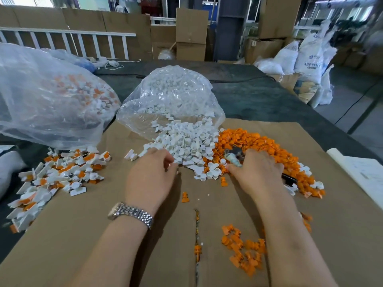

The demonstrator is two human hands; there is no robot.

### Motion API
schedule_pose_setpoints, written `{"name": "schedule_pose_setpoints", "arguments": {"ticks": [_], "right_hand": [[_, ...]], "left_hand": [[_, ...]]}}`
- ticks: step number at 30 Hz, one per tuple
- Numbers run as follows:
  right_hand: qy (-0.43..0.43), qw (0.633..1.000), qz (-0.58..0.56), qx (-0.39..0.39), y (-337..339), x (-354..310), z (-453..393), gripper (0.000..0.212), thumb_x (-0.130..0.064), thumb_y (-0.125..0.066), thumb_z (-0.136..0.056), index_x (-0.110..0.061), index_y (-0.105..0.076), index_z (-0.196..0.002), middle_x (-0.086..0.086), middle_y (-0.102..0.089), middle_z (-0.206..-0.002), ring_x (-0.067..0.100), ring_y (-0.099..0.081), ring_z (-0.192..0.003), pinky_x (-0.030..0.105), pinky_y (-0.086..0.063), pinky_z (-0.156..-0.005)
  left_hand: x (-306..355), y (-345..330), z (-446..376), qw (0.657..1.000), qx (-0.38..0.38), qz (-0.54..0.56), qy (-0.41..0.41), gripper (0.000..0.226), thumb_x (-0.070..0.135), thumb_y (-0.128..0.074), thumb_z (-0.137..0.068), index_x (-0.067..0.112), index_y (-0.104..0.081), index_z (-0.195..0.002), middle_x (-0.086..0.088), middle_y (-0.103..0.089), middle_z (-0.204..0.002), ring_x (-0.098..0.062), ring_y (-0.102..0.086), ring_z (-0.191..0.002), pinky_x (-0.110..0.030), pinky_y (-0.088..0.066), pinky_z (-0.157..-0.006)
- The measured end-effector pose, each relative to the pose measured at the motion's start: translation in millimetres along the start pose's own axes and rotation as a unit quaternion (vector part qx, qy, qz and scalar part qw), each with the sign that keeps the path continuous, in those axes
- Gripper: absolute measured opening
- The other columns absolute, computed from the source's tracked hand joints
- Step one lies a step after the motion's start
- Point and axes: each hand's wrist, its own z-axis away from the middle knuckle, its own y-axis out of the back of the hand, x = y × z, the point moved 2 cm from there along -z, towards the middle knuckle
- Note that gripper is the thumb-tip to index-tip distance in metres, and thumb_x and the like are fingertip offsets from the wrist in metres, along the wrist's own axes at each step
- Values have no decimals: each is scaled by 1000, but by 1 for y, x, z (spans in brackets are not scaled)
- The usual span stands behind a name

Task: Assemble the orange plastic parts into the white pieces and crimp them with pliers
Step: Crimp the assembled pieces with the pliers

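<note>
Left hand [152, 175] fingers curled narrow at near edge of white pile [186, 141], likely picking 1 piece. Right hand [257, 172] wraps pliers [235, 156] over orange pile [259, 146], right of white pile.

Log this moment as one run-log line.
left hand: at white pieces, grip unclear | right hand: holding pliers over orange parts | assembled pile: left
</note>
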Motion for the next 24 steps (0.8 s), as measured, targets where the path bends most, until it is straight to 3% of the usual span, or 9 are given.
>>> {"name": "schedule_pose_setpoints", "arguments": {"ticks": [3, 7, 9, 12, 13, 15, 18, 20, 24], "right_hand": [[-5, 1000, -2, 1, -2, -2, 1, 61, -59, -59, -93, -10, -54, -129, 17, -51, -134, 37, -43, -128, 52, -36, -103], [8, 1000, 8, 27, 2, -8, 4, 60, -57, -61, -92, -15, -51, -133, 14, -43, -136, 35, -36, -130, 53, -35, -102], [65, 996, -37, 50, 5, -17, 9, 53, -54, -64, -91, -19, -54, -129, 8, -47, -130, 30, -42, -126, 49, -38, -101], [201, 959, -193, -52, 8, -38, 25, 27, -50, -74, -86, -26, -66, -96, -7, -66, -95, 12, -62, -90, 38, -54, -83], [230, 944, -214, -102, 7, -45, 32, 26, -51, -77, -82, -27, -67, -84, -9, -66, -81, 8, -62, -76, 35, -55, -73], [270, 933, -184, -152, 2, -54, 42, 33, -53, -81, -76, -23, -68, -77, -9, -64, -71, 4, -58, -66, 30, -48, -62], [295, 937, -109, -150, -7, -62, 47, 30, -49, -81, -78, -23, -66, -83, -8, -66, -82, 10, -59, -78, 30, -40, -60], [299, 935, -112, -155, -9, -63, 47, 21, -40, -80, -82, -25, -65, -87, -7, -66, -89, 12, -58, -82, 28, -37, -60], [298, 931, -143, -152, -9, -57, 41, 7, -24, -73, -89, -23, -69, -94, -7, -65, -92, 13, -60, -88, 32, -50, -74]], "left_hand": [[5, -11, 2, 997, -41, -62, 0, 22, 43, -65, -94, 28, -61, -108, 7, -55, -106, -17, -60, -92, -29, -46, -72], [5, -13, 2, 998, -27, -60, -12, 8, 31, -61, -98, 25, -61, -103, 5, -56, -101, -17, -60, -90, -30, -47, -71], [5, -13, 3, 998, -19, -59, -18, 5, 29, -62, -96, 25, -61, -94, 5, -55, -96, -16, -58, -84, -30, -43, -67], [5, -14, 2, 999, -19, -43, -17, 18, 34, -69, -91, 22, -55, -90, 5, -52, -91, -19, -55, -81, -33, -42, -66], [5, -14, 2, 999, -21, -37, -15, 22, 34, -70, -90, 22, -52, -92, 5, -52, -91, -20, -53, -80, -35, -41, -66], [4, -14, 0, 999, -27, -26, -11, 22, 33, -70, -89, 21, -52, -96, 3, -55, -96, -23, -55, -84, -37, -44, -70], [4, -14, -2, 999, -33, -11, -5, 13, 28, -68, -90, 21, -60, -97, 0, -58, -99, -24, -60, -90, -40, -51, -78], [3, -14, -2, 999, -33, -8, -2, 7, 24, -67, -90, 22, -60, -92, 1, -57, -96, -23, -59, -87, -38, -50, -76], [1, -14, -1, 1000, -21, -16, -11, 9, 16, -64, -87, 24, -59, -87, 2, -61, -92, -22, -59, -84, -35, -47, -70]]}}
